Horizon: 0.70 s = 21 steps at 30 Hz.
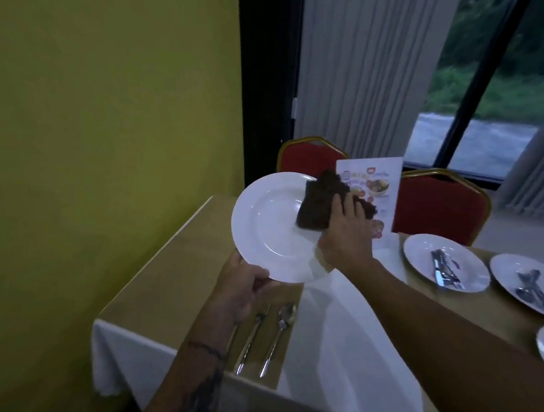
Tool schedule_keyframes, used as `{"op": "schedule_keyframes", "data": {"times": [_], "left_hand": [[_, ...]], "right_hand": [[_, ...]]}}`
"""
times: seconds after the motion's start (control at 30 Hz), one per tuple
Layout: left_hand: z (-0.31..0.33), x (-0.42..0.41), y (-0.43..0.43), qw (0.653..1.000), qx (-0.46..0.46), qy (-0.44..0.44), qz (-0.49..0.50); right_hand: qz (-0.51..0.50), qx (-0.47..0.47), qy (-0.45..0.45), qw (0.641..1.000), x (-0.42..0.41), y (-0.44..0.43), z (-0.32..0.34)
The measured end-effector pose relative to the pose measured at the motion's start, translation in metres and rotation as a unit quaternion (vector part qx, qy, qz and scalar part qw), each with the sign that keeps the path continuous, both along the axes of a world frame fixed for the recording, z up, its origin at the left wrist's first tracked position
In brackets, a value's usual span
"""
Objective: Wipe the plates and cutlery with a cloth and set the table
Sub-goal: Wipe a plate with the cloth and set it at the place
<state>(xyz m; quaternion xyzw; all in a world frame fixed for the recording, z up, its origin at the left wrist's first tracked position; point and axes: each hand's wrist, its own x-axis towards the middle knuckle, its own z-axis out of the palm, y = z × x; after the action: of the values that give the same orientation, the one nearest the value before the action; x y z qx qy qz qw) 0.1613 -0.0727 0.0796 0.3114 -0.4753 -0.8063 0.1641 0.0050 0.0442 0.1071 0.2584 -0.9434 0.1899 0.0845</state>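
Left hand grips the lower rim of a white plate, held tilted above the table's near left corner; right hand holds a dark cloth against the plate's right side, fingers closed over the cloth. Hands apart, one at each side of the plate. Fork and spoon lie side by side near the table's near edge below the left hand, three more plates with cutlery along the right edge, menu card upright near the far edge
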Motion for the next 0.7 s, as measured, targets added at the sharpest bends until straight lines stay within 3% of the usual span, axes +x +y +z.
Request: {"op": "schedule_keyframes", "data": {"times": [0.07, 0.2, 0.3, 0.4, 0.57, 0.7], "left_hand": [[-0.002, 0.013, 0.002, 1.0, -0.008, 0.006, 0.029], [-0.007, 0.04, 0.0, 0.997, -0.034, -0.009, 0.074], [-0.019, 0.06, -0.01, 0.993, -0.032, -0.011, 0.116], [-0.037, 0.083, -0.026, 0.982, 0.014, 0.002, 0.19], [-0.087, 0.11, -0.047, 0.951, 0.123, -0.024, 0.281], [-0.115, 0.124, -0.052, 0.925, 0.207, -0.02, 0.319]], "right_hand": [[0.05, 0.04, 0.045, 0.997, 0.01, -0.017, -0.02], [0.17, 0.032, -0.038, 0.984, 0.043, -0.049, -0.049], [0.301, -0.017, -0.086, 0.949, 0.072, -0.062, -0.065], [0.397, 0.039, -0.088, 0.913, 0.095, -0.069, -0.075], [0.367, 0.119, -0.097, 0.917, 0.101, -0.066, -0.081], [0.312, 0.063, -0.202, 0.926, 0.094, -0.049, -0.09]]}}
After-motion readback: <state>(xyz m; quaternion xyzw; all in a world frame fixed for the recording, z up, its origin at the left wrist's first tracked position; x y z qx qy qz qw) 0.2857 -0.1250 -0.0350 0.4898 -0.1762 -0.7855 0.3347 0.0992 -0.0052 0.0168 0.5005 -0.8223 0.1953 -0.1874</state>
